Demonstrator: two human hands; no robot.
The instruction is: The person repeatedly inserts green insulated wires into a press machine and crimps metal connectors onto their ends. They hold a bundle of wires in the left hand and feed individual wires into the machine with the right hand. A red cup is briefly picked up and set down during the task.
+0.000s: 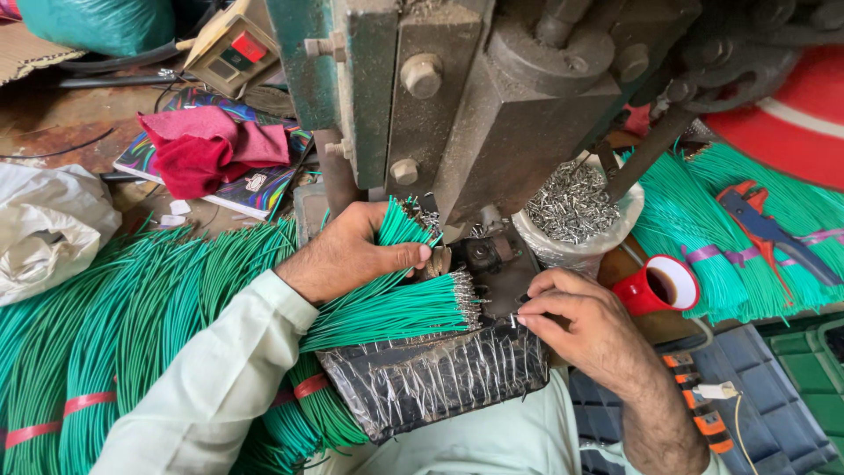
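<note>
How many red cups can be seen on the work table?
1. The red cup stands right of the right hand, beside the bag of metal pins; it holds a dark drink. Others may be hidden behind the machine.

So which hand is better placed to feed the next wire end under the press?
Probably the right hand: its fingertips already pinch something small beside the press die. The left hand is full, gripping the green wire bundle.
</note>
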